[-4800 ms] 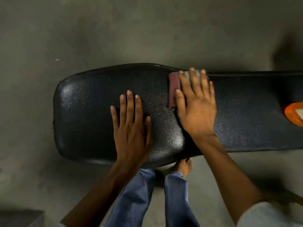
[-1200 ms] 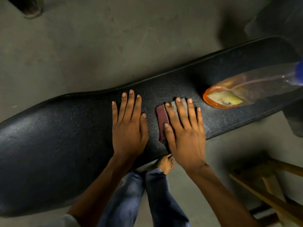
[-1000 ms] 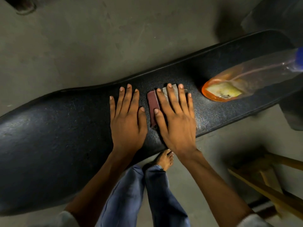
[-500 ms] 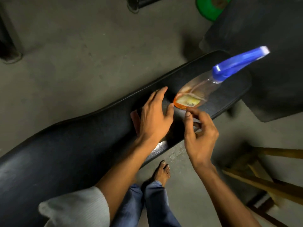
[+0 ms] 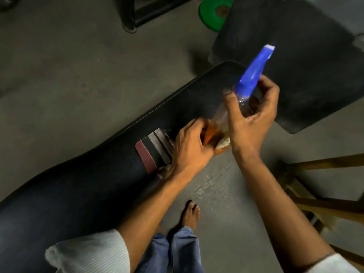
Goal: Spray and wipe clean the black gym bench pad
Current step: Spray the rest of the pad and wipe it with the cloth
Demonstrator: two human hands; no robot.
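At frame centre both hands hold the bottle (image 5: 243, 101) — right hand (image 5: 251, 117) curled round its neck for the trigger, left hand (image 5: 190, 146) gripping its base — above the pad (image 5: 88, 186), while the cloth (image 5: 153, 148) lies parked on that surface, ready for wiping.

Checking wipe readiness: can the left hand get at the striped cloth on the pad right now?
Probably yes, once it lets go. The left hand grips the base of the spray bottle, right beside the striped cloth on the bench pad. Nothing covers the cloth; the right hand holds the bottle's neck.
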